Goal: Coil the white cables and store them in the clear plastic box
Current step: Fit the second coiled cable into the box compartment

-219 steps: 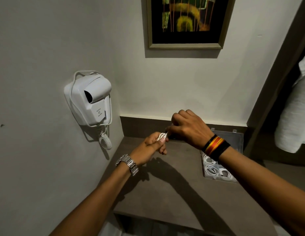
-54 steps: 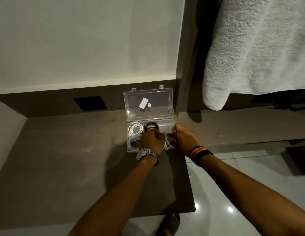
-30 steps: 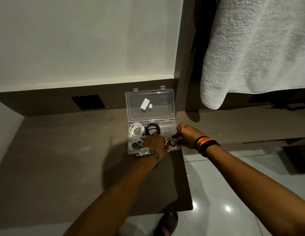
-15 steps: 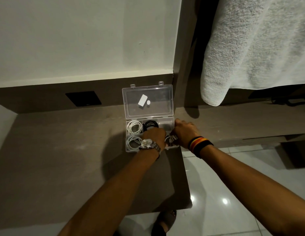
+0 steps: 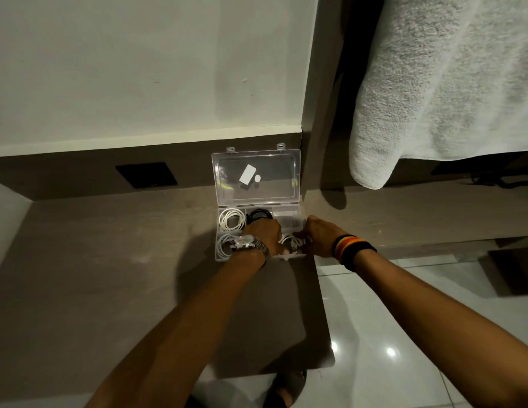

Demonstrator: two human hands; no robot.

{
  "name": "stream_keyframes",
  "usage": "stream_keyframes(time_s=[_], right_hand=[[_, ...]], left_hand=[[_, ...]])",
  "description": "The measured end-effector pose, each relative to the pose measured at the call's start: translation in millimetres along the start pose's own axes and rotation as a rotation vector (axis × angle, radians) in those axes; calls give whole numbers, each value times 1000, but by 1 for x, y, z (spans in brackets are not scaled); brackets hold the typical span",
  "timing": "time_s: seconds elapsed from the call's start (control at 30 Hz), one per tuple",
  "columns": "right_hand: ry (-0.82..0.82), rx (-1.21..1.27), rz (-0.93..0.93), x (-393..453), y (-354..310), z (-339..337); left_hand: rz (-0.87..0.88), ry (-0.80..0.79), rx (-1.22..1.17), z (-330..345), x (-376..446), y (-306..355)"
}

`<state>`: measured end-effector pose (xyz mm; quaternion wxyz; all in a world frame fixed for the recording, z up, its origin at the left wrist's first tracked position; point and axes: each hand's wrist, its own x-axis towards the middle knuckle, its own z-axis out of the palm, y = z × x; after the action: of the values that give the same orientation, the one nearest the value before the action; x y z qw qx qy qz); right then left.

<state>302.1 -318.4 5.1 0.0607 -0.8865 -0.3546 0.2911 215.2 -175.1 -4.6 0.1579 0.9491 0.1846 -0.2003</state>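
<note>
My fingers are curled down into the clear plastic box [image 5: 298, 214], both hands working the same coiled white cable [image 5: 289, 241] in the front right compartment. My left hand [image 5: 264, 234] covers the middle of the box with its fingers bent under, so I cannot tell whether they pinch the cable or only press on it. My right hand [image 5: 320, 235] comes in from the box's right edge, fingertips closed toward the coil — again, the grip itself is hidden.

Two more white coils [image 5: 231, 220] fill the left compartments, one behind the other, and a black cable [image 5: 258, 214] sits in the back middle one. The lid [image 5: 257, 176] stands open against the wall, with a small white sticker on it.

The box rests on the brown counter [image 5: 109, 260], near its right end. A white towel [image 5: 433, 83] hangs above — well off to the right.
</note>
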Motion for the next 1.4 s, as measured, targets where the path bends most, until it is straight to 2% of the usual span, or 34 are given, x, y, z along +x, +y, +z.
stream_keyframes(time_s=[0.07,0.27,0.37,0.6,0.73,0.8,0.9,0.97,1.03,1.17,1.23,1.3,1.4], right_hand=[[18,-38,7,3,-4,3],[139,-137,52,7,-11,16],[164,-235,43,7,-12,16],[277,-138,26,-4,-9,25],[232,-67,37,-1,-8,23],[171,61,72,2,-8,17],[94,290,166,5,-6,5],[76,345,189,6,-3,-1],[70,340,192,5,-3,-1],[74,219,211,4,-10,8],[93,153,198,5,-12,11],[133,75,177,5,-14,15],[179,-4,149,7,-13,20]], left_hand=[[1,0,57,-2,0,3],[60,175,324,6,-8,19],[65,192,335,7,-9,21],[11,261,99,10,-13,9],[-28,264,-42,11,-17,5],[-28,282,-164,8,-19,-1],[-22,389,-296,5,-21,-17],[-35,518,-289,2,-19,-33],[-46,572,-306,-4,-21,-51],[34,522,-276,-10,-28,-57],[142,386,-207,-6,-30,-38],[115,275,-178,-1,-34,-14],[50,257,-96,9,-29,3]])
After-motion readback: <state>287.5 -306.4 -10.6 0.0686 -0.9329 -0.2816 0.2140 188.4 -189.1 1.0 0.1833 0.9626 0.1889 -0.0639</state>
